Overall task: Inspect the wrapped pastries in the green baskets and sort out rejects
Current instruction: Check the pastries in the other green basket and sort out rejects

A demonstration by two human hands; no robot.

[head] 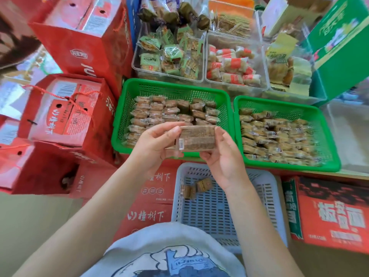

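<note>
Two green baskets stand side by side. The left green basket (127, 108) holds rows of brown wrapped pastries (171, 110); the right green basket (327, 124) is filled with paler wrapped pastries (275, 136). A wrapped brown pastry (196, 137) is held up over the left basket's near edge. My left hand (157, 143) grips its left end and my right hand (223, 156) grips its right end. Below my hands sits a grey-white slotted basket (265, 196) with two or three wrapped pastries (196, 186) lying in it.
Red gift boxes (65, 114) are stacked at the left, and red cartons (335, 214) lie at the lower right. Clear bins of other packaged snacks (171, 54) stand behind the green baskets. A green carton (339, 45) stands at the upper right.
</note>
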